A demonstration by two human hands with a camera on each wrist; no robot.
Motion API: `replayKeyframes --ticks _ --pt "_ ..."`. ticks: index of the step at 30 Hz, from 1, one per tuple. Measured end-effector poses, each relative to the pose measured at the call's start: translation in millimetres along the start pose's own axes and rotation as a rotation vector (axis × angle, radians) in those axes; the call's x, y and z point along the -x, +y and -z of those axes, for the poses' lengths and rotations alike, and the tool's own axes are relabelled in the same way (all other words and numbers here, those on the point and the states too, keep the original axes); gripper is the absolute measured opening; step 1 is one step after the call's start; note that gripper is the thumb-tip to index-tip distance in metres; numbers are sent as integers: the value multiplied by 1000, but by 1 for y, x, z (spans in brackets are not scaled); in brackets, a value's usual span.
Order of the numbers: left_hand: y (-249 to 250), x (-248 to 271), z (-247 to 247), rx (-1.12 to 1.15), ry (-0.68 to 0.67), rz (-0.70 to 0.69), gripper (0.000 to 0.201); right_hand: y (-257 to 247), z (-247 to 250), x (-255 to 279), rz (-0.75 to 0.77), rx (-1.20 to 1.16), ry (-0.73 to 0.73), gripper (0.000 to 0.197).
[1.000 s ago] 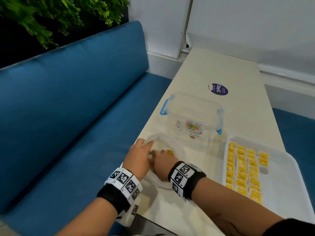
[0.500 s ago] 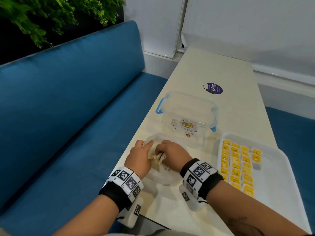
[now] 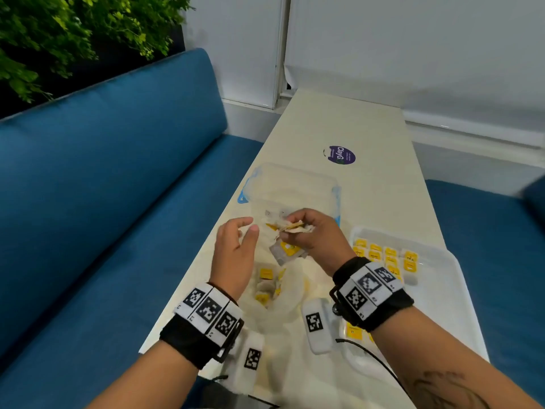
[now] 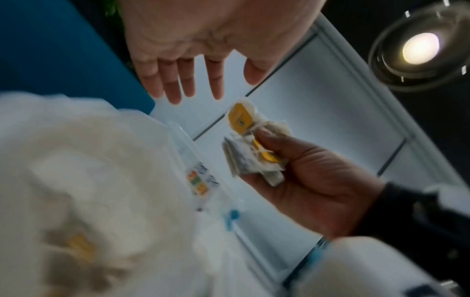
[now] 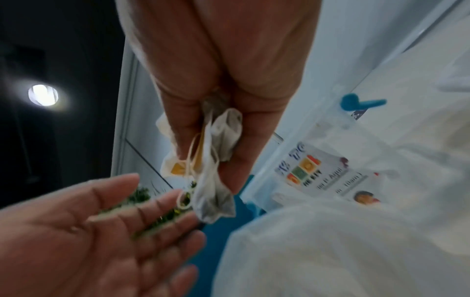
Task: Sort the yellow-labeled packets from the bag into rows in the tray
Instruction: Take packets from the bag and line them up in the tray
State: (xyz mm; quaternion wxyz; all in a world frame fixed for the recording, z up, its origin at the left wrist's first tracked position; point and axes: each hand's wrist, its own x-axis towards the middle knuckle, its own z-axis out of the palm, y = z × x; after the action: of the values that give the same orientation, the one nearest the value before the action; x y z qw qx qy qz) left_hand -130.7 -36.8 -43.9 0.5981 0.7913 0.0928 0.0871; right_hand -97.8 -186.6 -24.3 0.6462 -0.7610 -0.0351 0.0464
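Observation:
My right hand (image 3: pixel 303 231) is raised above the table and grips a small bunch of yellow-labeled packets (image 3: pixel 290 230), their strings dangling (image 5: pixel 206 160); the left wrist view shows the same bunch (image 4: pixel 251 144). My left hand (image 3: pixel 236 249) hovers beside it, fingers straight and holding nothing (image 4: pixel 185 80). The thin white bag (image 3: pixel 283 287) lies crumpled on the table below the hands, with more yellow-labeled packets (image 3: pixel 265 283) inside. The white tray (image 3: pixel 442 290) sits at the right and holds several rows of packets (image 3: pixel 383 258).
A clear plastic box with blue clips (image 3: pixel 292 190) stands just beyond the hands. A purple round sticker (image 3: pixel 341 155) lies farther along the cream table (image 3: pixel 368 119). A blue sofa (image 3: pixel 103 187) runs along the left, with plants behind it.
Both hands were down at the bag; now my right hand has lifted out a bunch of packets, and my left hand has let go of the bag and risen open.

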Motion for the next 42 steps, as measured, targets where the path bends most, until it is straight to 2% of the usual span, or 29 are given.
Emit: replayKeyframes --ticks 4,6,9,12,14,16,19,23,25,29,33,38,42 --pt "22 7 -32 509 -190 477 50 -27 20 9 40 -193 51 26" --pt "27 11 -48 692 -308 635 64 -36 30 18 70 -247 41 27" --pt "32 18 -68 1004 -518 685 78 -35 47 31 137 -128 57 30" --pt "42 25 -85 1196 -624 673 78 -16 62 46 173 149 125 37" --pt "49 30 -97 1165 -664 670 73 -2 68 58 206 352 160 32" --pt "53 36 -113 1080 -660 689 62 8 73 69 222 536 128 31" --pt "52 45 -135 993 -600 700 43 20 83 81 216 682 69 42" --pt "47 51 -154 969 -591 740 32 26 98 98 154 499 98 49" --pt "45 52 -160 937 -620 753 28 25 105 105 131 335 122 49" --pt "48 55 -168 869 -635 737 24 26 120 108 106 29 238 38" --pt "50 59 -173 857 -671 706 24 28 135 106 137 234 355 23" --pt "49 63 -175 794 -725 580 17 32 146 105 141 390 398 32" --pt "49 65 -177 725 -737 556 8 29 150 107 98 407 415 25"
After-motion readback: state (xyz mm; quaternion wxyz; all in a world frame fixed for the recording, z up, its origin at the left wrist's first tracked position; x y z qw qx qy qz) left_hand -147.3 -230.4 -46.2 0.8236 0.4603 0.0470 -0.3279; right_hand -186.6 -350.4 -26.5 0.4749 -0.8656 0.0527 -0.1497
